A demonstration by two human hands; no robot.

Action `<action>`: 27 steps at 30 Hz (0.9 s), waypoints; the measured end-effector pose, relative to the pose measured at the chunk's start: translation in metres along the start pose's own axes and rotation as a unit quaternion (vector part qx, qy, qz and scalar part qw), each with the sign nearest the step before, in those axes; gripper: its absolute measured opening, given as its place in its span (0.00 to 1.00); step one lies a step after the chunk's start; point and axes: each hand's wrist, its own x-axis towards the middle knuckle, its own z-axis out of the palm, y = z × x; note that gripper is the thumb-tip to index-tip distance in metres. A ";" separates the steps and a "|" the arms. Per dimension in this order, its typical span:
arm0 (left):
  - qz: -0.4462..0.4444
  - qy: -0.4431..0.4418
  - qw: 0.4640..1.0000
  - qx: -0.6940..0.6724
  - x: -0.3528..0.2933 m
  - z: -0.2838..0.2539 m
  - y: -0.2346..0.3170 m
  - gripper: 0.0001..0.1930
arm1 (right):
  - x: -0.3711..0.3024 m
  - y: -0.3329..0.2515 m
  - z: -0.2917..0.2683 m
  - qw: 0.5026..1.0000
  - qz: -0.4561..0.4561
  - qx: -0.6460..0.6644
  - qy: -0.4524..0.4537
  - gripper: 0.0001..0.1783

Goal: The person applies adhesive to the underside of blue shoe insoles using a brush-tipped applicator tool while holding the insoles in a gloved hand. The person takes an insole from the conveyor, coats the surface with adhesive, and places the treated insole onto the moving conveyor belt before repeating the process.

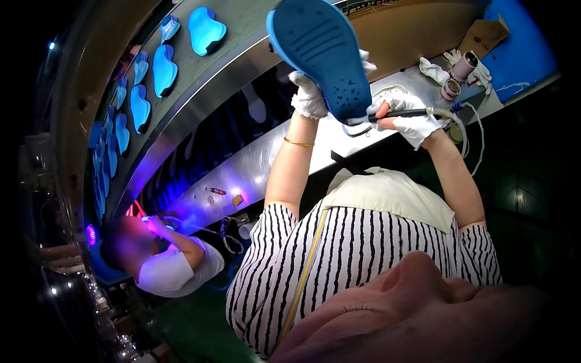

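My left hand (310, 97), in a white glove with bare fingertips, holds up a large blue shoe sole (321, 51) by its edge. Its broad end points away from me, and grooves and dark spots mark the face I see. In my right hand (407, 118), gloved the same way with thumb and fingertips bare, is a slim black pen-shaped tool (402, 113) with a pale tip. That tip is at the narrow near end of the sole; whether it touches cannot be made out. A pale hose and cable run from the tool's back end.
Several blue soles (163, 69) lie on the curved conveyor (233, 27) at left. The metal bench (278, 148) bears a pale shoe-shaped piece (387, 92), tape rolls (451, 89), white gloves (434, 71) and a yellow block (238, 200). A co-worker (181, 266) sits at lower left.
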 end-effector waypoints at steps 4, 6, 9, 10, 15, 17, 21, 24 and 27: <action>-0.059 -0.005 0.996 0.065 0.004 0.000 0.004 0.56 | -0.002 -0.013 -0.006 0.999 0.003 0.009 -0.034 0.08; -0.074 0.004 0.996 0.052 0.008 0.000 0.002 0.48 | -0.001 -0.010 -0.001 0.994 -0.079 -0.079 -0.002 0.07; -0.166 0.068 0.979 0.097 0.011 -0.024 -0.003 0.37 | 0.002 -0.016 0.013 0.945 -0.163 -0.283 -0.010 0.07; -0.183 0.071 0.973 0.120 0.012 -0.024 -0.003 0.35 | 0.002 -0.014 0.016 0.938 -0.147 -0.313 -0.007 0.07; -0.253 0.134 0.934 0.214 0.018 -0.004 0.000 0.35 | 0.004 -0.016 0.007 0.967 -0.048 -0.241 -0.072 0.06; -0.279 0.170 0.914 0.240 0.018 -0.004 0.000 0.33 | 0.007 -0.011 0.007 0.978 -0.073 -0.187 -0.052 0.08; -0.309 0.188 0.895 0.262 0.026 -0.001 0.003 0.31 | 0.007 -0.006 0.013 0.940 -0.178 -0.290 -0.030 0.08; -0.313 0.190 0.891 0.270 0.027 0.000 0.006 0.32 | 0.004 -0.016 0.014 0.949 -0.080 -0.300 -0.054 0.07; -0.289 0.185 0.902 0.261 0.023 0.004 0.004 0.35 | 0.008 -0.018 -0.003 0.978 -0.054 -0.191 -0.059 0.07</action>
